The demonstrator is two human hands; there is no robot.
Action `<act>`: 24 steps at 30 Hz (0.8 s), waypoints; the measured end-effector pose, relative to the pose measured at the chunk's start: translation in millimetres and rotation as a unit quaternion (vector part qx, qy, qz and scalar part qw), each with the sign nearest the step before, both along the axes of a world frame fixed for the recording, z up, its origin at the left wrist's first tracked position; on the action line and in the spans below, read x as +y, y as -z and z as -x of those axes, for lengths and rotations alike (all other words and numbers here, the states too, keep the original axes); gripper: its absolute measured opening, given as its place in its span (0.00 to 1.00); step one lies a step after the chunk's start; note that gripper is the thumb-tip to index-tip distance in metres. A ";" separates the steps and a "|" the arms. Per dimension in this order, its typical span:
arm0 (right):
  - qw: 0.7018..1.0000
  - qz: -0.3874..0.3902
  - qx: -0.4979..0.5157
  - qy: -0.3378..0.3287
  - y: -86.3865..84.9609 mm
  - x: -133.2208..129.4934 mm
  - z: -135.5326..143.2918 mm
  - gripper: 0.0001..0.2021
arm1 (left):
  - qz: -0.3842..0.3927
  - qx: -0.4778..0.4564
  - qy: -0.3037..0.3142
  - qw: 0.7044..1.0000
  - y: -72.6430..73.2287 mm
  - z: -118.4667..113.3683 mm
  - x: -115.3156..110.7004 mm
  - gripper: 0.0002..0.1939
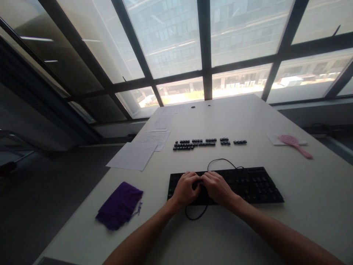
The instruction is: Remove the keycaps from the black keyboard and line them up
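Observation:
A black keyboard [250, 186] lies flat on the white table, its cable looping out behind and in front of it. My left hand [187, 188] rests over its left part with curled fingers, thumb and forefinger drawn together. Right beside it, my right hand [216, 187] is closed too, its fingertips meeting those of the left over the keys. Whatever the fingertips pinch is too small and hidden to name. Beyond the keyboard, several loose black keycaps [183, 147] stand in short rows, with a further group [239, 142] to the right.
A purple drawstring pouch [120, 206] lies left of the keyboard. Printed paper sheets [134, 156] run along the table's left edge. To the right, a pink hairbrush [293, 142] lies partly on a white packet [273, 139]. Large windows rise behind the table [231, 117].

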State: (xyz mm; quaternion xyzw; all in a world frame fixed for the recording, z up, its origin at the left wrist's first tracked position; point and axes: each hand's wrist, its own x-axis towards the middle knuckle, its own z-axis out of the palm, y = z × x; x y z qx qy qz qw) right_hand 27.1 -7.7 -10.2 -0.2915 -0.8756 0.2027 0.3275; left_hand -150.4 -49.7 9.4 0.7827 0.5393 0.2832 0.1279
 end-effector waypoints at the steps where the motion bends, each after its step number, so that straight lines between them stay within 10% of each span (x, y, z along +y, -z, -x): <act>1: 1.000 0.019 0.009 0.009 2.0 0.7 0.0 0.09 | 0.005 0.004 0.007 1.000 -0.9 -0.3 -0.5 0.05; 24: 0.954 0.236 0.182 0.031 -5.4 5.4 -1.6 0.09 | -0.063 -0.061 0.025 0.996 11.6 3.1 -3.9 0.09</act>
